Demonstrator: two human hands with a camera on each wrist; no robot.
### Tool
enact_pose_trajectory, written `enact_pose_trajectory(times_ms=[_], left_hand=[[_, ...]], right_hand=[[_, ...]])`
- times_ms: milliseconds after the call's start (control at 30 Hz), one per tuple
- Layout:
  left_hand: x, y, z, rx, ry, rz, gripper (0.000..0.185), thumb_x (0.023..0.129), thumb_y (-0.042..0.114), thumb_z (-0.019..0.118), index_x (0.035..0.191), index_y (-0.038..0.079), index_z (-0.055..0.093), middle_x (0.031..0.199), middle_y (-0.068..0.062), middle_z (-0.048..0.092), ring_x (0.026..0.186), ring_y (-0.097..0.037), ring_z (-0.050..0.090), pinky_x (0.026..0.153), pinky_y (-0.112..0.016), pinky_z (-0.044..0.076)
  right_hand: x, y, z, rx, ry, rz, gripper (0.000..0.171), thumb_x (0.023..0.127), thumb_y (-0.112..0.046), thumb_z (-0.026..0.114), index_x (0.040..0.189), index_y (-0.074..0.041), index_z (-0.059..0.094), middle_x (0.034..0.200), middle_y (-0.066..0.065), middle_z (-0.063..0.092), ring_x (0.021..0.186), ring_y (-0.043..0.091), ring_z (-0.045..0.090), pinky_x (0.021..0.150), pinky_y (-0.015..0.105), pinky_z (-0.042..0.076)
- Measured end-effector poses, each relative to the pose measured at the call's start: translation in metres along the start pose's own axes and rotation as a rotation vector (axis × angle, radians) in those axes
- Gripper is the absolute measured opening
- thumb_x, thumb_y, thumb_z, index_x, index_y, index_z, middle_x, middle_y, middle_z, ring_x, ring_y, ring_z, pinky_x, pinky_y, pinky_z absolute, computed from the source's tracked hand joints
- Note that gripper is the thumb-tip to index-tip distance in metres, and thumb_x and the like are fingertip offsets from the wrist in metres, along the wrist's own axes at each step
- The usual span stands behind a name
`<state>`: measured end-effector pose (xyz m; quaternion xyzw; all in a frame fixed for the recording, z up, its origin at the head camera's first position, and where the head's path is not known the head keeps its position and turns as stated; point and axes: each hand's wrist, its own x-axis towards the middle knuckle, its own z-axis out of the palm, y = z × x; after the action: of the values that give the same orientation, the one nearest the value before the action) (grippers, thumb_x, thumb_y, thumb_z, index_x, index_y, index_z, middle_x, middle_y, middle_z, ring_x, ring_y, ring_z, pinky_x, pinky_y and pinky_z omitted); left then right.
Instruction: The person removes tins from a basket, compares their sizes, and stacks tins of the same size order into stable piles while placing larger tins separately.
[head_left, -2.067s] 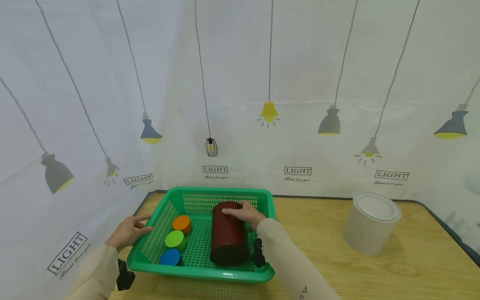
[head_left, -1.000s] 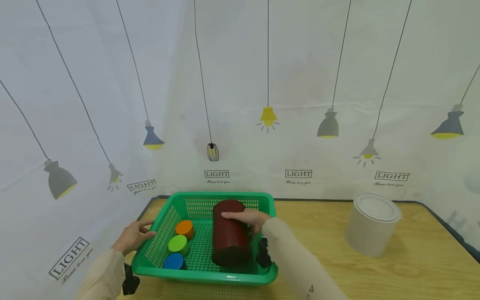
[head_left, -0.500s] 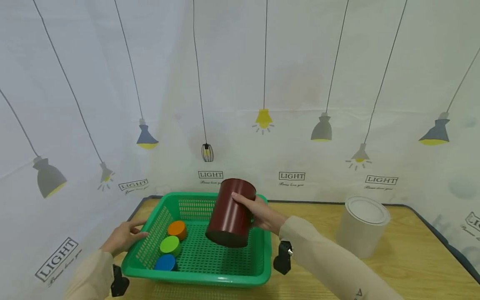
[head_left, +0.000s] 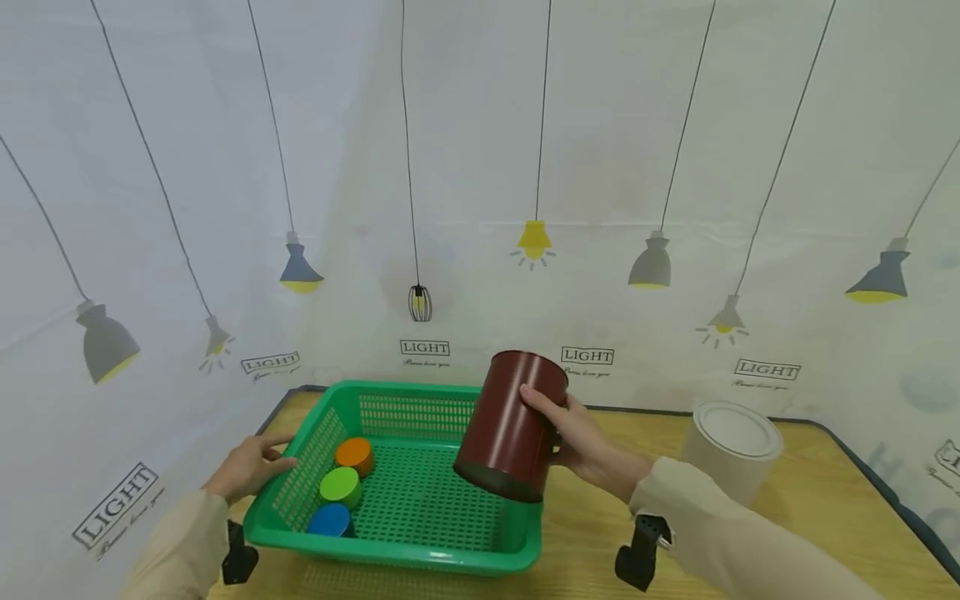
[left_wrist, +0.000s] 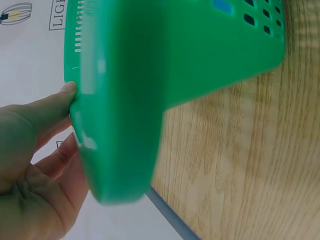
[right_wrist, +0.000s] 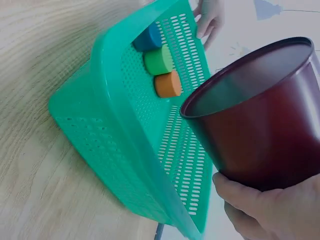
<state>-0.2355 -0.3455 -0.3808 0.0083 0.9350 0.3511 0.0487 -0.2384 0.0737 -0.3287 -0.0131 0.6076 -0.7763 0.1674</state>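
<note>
A dark red cylindrical can (head_left: 513, 425) is tilted over the right side of the green plastic basket (head_left: 420, 557). My right hand (head_left: 588, 446) grips it from the right, with the thumb along its near side. In the right wrist view one round end of the can (right_wrist: 250, 130) shows a raised rim. My left hand (head_left: 251, 468) holds the basket's left rim between thumb and fingers, as the left wrist view also shows. Inside the basket, along its left wall, lie an orange round block (head_left: 355, 454), a lime green one (head_left: 341, 485) and a blue one (head_left: 330, 521).
A whitish lidded can (head_left: 731, 467) stands upright on the wooden table (head_left: 840, 517), partly behind my right forearm. A curtain (head_left: 465, 150) printed with hanging lamps closes off the back and sides, close behind the basket.
My right hand has lifted the dark red can from the basket floor, tilted it and carried it right to the basket's right edge. My left hand has stayed at the left rim.
</note>
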Motion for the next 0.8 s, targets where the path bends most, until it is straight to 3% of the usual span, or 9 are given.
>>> enact_pose_trajectory(times_ms=[267, 567, 800], left_hand=[[0.002, 0.001, -0.002, -0.040, -0.019, -0.069, 0.055, 0.085, 0.014, 0.059, 0.128, -0.012, 0.036, 0.095, -0.024, 0.054, 0.068, -0.017, 0.057, 0.061, -0.035, 0.050], [0.005, 0.001, -0.002, -0.042, -0.024, -0.098, 0.056, 0.085, 0.016, 0.059, 0.128, -0.011, 0.036, 0.096, -0.025, 0.052, 0.069, -0.018, 0.056, 0.061, -0.034, 0.050], [0.005, 0.000, -0.001, -0.042, -0.018, -0.102, 0.055, 0.085, 0.015, 0.059, 0.129, -0.011, 0.036, 0.095, -0.024, 0.053, 0.066, -0.017, 0.057, 0.060, -0.034, 0.050]], right_hand=[[-0.022, -0.011, -0.039, -0.018, 0.050, -0.014, 0.073, 0.086, -0.040, 0.054, 0.136, -0.002, 0.017, 0.126, 0.018, 0.035, 0.105, 0.029, 0.047, 0.083, 0.046, 0.043], [-0.041, -0.004, -0.090, -0.111, 0.158, 0.005, 0.082, 0.086, -0.041, 0.053, 0.139, -0.006, 0.002, 0.132, 0.018, 0.025, 0.107, 0.025, 0.043, 0.084, 0.045, 0.042], [-0.064, -0.004, -0.133, -0.178, 0.242, -0.019, 0.083, 0.087, -0.038, 0.051, 0.139, -0.002, -0.002, 0.128, 0.016, 0.027, 0.089, 0.010, 0.052, 0.081, 0.038, 0.045]])
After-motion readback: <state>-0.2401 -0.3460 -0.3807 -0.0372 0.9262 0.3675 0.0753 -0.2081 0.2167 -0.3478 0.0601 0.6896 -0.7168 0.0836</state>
